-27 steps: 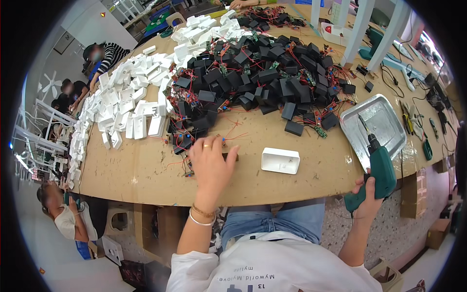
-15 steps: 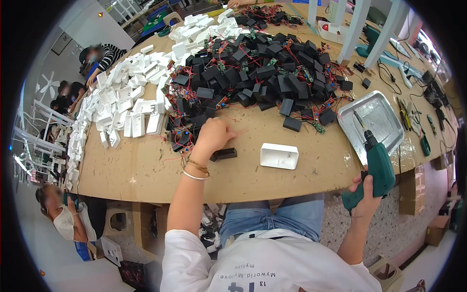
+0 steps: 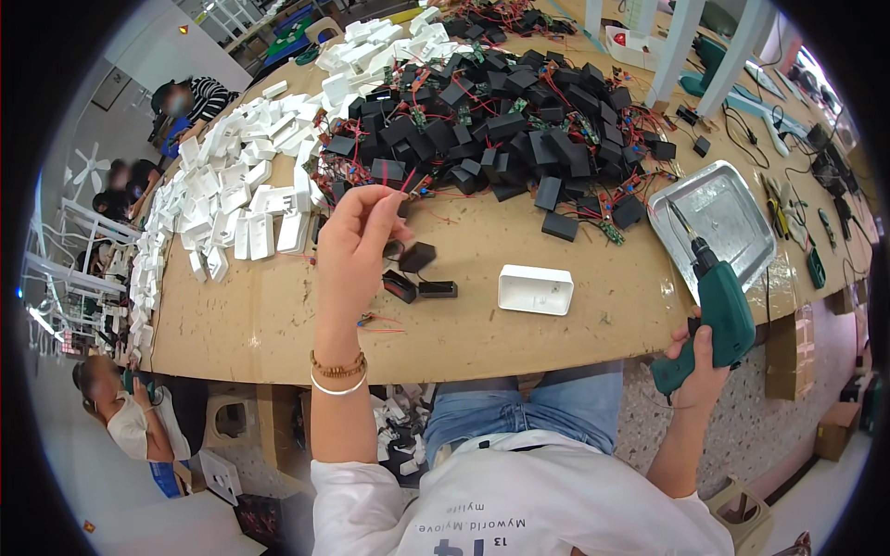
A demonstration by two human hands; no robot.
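My left hand [image 3: 357, 227] is raised over the table with thumb and fingers pinched on thin red wires [image 3: 408, 178], whose ends stick up past the fingertips. Just below the fingers, a small black box [image 3: 419, 258] appears to hang in the air. Two more black pieces [image 3: 438, 289] are beneath it on the table, beside a short bundle of red wires with a small board [image 3: 367, 321]. My right hand [image 3: 702, 363] grips a green electric screwdriver [image 3: 725, 310] by its handle, its bit pointing up over a metal tray. Between the hands stands an open white plastic case [image 3: 535, 289].
A large heap of black boxes with wires and circuit boards [image 3: 519, 139] covers the table's middle. White cases [image 3: 264, 176] pile up at left. The metal tray [image 3: 762, 243] sits at right, near pliers [image 3: 775, 211] and white uprights [image 3: 675, 56]. Other people are at the left.
My left hand has risen from the table beside the heap, now pinching red wires, with black pieces below it. The right hand keeps hold of the screwdriver, almost unmoved.
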